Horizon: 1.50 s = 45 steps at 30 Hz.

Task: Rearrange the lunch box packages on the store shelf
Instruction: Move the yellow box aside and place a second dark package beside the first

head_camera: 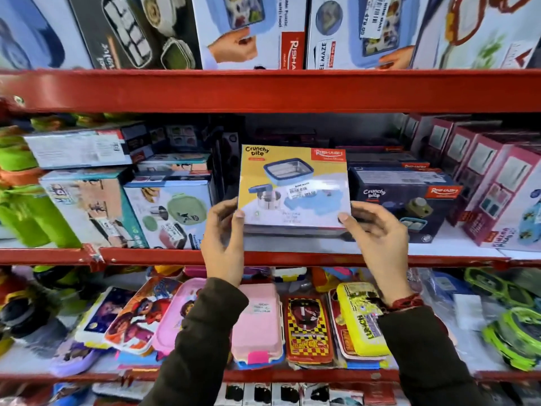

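A yellow and white Crunchy Bite lunch box package [294,183] stands tilted in the gap at the middle of the red middle shelf [292,256], picture side facing me. My left hand [224,230] grips its lower left corner, thumb on the front. Its lower right corner is held by my right hand [376,230]. A dark blue Crunchy Bite package [404,200] lies just to its right, and a pale package with a green lunch box [169,212] sits to its left.
Pink tall boxes [491,183] line the right end of the middle shelf, stacked boxes [87,197] the left. Large packages [248,27] fill the top shelf. Loose plastic lunch boxes [257,320] crowd the lower shelf under my forearms.
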Each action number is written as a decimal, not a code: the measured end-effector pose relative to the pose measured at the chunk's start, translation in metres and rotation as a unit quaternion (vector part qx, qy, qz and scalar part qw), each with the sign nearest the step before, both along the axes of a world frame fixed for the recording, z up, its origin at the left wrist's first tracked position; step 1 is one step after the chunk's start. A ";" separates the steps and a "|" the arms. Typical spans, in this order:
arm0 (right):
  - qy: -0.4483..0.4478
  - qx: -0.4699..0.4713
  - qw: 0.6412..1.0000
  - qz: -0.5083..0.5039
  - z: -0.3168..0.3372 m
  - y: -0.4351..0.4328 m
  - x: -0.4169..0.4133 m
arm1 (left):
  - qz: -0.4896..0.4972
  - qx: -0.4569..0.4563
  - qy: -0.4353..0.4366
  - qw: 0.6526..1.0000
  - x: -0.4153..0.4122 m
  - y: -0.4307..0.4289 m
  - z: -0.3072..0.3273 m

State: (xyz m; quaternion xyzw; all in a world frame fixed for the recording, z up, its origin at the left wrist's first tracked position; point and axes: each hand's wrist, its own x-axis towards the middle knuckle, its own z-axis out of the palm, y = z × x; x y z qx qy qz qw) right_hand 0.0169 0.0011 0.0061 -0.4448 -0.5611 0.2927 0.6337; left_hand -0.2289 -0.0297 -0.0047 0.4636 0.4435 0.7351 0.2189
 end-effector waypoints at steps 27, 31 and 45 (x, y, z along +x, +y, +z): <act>-0.075 -0.036 0.996 0.022 -0.003 0.001 -0.011 | -0.062 -0.129 0.165 0.976 -0.016 0.018 0.005; -0.142 -0.058 0.988 -0.003 -0.008 0.009 -0.019 | -0.035 -0.157 0.183 0.970 -0.012 0.029 0.001; -0.169 -0.101 0.979 -0.051 -0.006 0.034 -0.035 | -0.013 -0.210 0.172 0.962 -0.009 0.046 0.001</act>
